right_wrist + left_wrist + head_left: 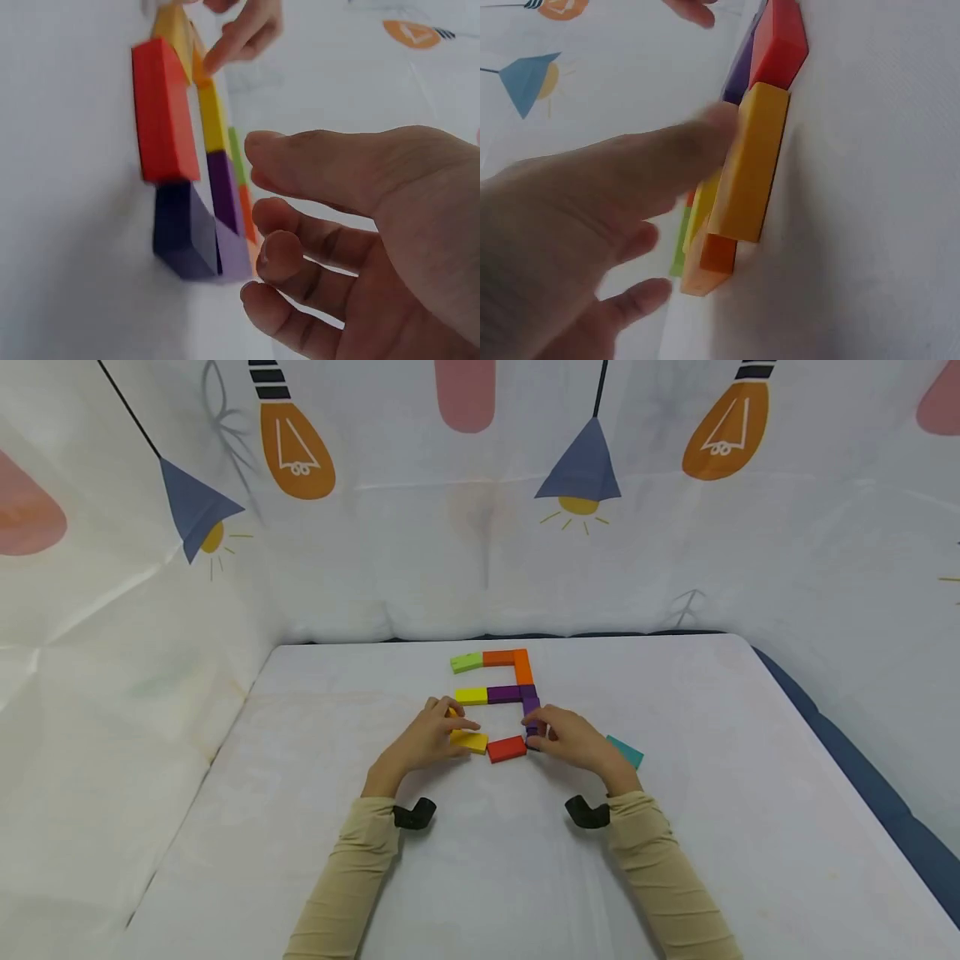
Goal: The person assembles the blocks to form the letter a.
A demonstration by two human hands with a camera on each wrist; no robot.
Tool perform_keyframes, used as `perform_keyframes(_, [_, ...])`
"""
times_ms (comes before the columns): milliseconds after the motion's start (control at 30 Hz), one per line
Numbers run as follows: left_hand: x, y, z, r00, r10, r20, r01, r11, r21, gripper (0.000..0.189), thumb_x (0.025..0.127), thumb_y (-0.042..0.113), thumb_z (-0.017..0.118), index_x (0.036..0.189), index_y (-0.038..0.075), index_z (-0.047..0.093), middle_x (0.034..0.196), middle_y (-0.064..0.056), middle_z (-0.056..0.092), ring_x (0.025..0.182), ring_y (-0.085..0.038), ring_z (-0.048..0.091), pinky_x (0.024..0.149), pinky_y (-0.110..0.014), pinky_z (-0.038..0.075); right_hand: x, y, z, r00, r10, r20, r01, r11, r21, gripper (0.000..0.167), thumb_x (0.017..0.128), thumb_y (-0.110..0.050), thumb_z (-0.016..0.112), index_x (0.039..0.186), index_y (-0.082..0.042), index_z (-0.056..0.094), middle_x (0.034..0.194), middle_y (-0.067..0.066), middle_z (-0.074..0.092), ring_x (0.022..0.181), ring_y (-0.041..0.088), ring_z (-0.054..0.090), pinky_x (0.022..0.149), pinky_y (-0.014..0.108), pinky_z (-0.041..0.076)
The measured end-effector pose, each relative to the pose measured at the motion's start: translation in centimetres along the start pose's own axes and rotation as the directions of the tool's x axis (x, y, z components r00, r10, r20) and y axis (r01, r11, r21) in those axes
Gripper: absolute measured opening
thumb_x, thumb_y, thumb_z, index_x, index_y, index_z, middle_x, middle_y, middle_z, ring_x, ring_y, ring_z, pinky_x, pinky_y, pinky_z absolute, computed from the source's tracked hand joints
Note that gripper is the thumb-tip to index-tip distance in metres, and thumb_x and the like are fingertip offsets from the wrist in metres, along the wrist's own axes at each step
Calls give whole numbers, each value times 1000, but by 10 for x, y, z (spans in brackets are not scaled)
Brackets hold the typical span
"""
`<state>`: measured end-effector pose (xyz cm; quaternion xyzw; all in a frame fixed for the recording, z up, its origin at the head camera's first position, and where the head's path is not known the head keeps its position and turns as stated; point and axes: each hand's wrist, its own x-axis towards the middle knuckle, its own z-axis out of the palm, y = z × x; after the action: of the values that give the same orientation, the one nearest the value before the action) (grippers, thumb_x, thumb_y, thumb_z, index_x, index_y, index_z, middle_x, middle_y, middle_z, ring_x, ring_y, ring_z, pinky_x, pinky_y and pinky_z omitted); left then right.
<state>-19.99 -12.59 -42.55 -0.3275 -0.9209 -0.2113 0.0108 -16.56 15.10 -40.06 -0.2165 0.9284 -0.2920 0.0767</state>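
Observation:
Flat coloured blocks form a bent line on the table. My left hand (429,735) is over its lower left corner, beside a dark yellow block (468,742) and an orange-yellow block (709,262). In the left wrist view, one fingertip meets the dark yellow block's side, while the other fingers are spread apart. My right hand (573,739) is at the line's right side, by the purple block (531,708). The right wrist view shows its fingers loosely bent with nothing between them, close to a dark blue block (180,232). Between the hands lies a red block (507,749).
Farther back, a yellow block (471,696) and a second purple block (503,694) make a middle row. Beyond are green (467,662) and orange (523,667) blocks. A teal block (627,752) lies apart, partly behind the right wrist. A printed white cloth (420,552) hangs behind the table.

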Motion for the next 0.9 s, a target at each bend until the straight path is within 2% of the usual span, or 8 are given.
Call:
perform_keyframes(67, [0,0,0,998,13,54,-14,1000,22,32,80,30,75,112,27,70,115,-4,50,104,-21,39,87,-33,41,2,-7,5,999,-4,41,5,1000,-13,35,91,-24,63,123,-10,59,85,0,57,76,14,51,66,25,45])
perform_keyframes(200, [-1,-1,-1,997,9,73,-10,1000,12,26,82,21,74,107,26,72,111,-4,51,101,-20,41,86,-32,42,3,-14,12,995,13,101,-8,999,-45,39,91,-25,62,128,-12,57,81,-3,56,75,13,49,66,24,44])
perform_keyframes(400, [-5,-3,-5,992,22,122,-12,996,-88,21,83,15,72,102,24,73,101,0,54,95,-16,44,83,-30,42,2,-13,18,993,30,118,-21,997,-69,42,91,-26,62,130,-12,56,82,-2,55,78,13,49,67,25,43])
perform_keyframes(567, [-7,-1,-3,987,55,149,-39,993,-108,22,84,15,71,104,23,73,99,1,55,92,-14,46,82,-28,41,4,-11,21,990,35,134,-24,996,-84,42,91,-26,62,130,-12,56,82,-3,54,78,13,49,66,25,42])
perform_keyframes(767, [-5,-2,-4,987,81,141,-64,990,-124,25,84,15,72,108,22,72,104,1,55,96,-15,46,86,-31,43,4,-13,20,990,35,139,-25,997,-73,42,91,-25,62,130,-11,56,81,-2,54,77,13,49,65,25,42])
perform_keyframes(833, [-5,-5,-7,992,55,111,-40,989,-140,29,84,15,72,112,20,69,111,-2,54,103,-18,46,91,-35,44,5,-14,19,990,27,137,-18,997,-69,42,91,-24,62,131,-11,55,80,-2,54,76,14,49,64,25,42])
perform_keyframes(900, [-6,-10,-10,999,-6,44,12,990,-140,33,85,16,70,118,17,66,119,-6,52,110,-23,45,97,-40,43,5,-15,18,991,19,132,-11,998,-65,42,91,-24,62,131,-11,55,81,-2,55,76,13,49,65,25,43])
